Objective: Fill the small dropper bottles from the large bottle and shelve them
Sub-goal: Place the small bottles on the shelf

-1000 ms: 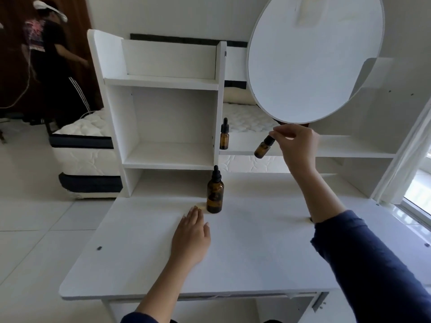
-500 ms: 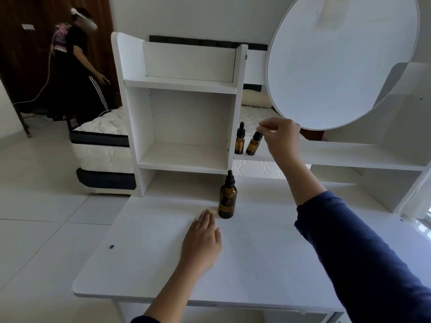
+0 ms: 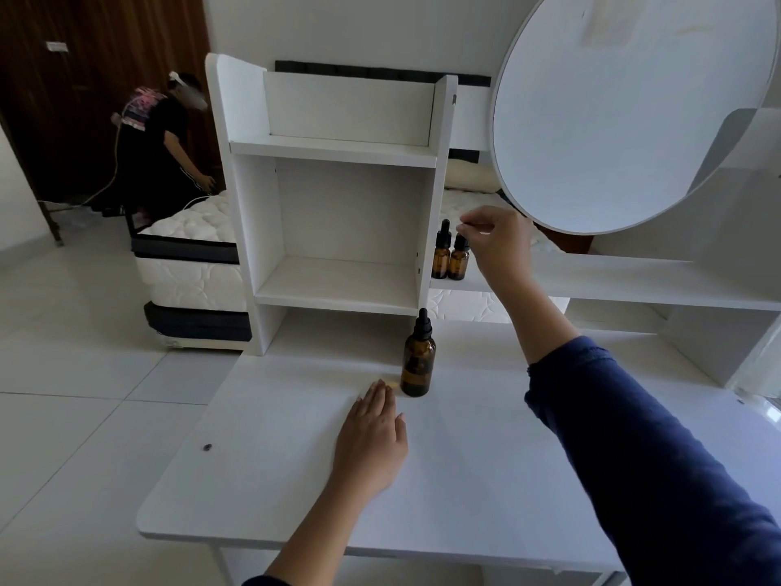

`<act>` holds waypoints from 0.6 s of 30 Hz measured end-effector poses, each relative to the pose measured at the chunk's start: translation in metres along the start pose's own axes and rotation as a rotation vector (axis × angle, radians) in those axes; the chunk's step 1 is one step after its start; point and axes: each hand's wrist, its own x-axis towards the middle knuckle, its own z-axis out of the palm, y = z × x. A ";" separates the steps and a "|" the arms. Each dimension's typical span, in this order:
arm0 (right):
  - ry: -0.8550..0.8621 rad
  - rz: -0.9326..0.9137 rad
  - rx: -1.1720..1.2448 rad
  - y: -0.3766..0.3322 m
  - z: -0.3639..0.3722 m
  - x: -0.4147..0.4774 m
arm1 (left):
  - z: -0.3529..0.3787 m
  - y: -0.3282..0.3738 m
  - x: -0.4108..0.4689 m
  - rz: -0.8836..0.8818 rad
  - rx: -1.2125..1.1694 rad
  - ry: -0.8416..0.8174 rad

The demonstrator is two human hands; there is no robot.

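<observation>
Amber glass, black dropper caps: two small bottles point(image 3: 440, 260) are stood on the far shelf point(image 3: 613, 281), one large bottle point(image 3: 417, 370) nearer. The left hand point(image 3: 372, 441) is laid flat; the right hand point(image 3: 498, 243) is curled, its grip cannot be told.

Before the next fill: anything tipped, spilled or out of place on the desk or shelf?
Nothing clearly wrong. The left small bottle and right small bottle stand upright and capped on the shelf; the large bottle stands upright, capped, on the desk. A faint yellow glint by its base may be light or a drop.
</observation>
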 end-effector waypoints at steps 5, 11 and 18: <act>-0.017 -0.003 -0.023 0.001 0.002 0.002 | 0.000 0.000 0.000 0.000 -0.001 0.002; -0.042 -0.016 -0.039 0.002 0.000 0.002 | -0.002 0.001 0.000 -0.005 0.001 -0.002; 0.034 -0.001 -0.010 0.001 -0.017 -0.004 | -0.002 0.001 0.000 -0.008 0.005 -0.001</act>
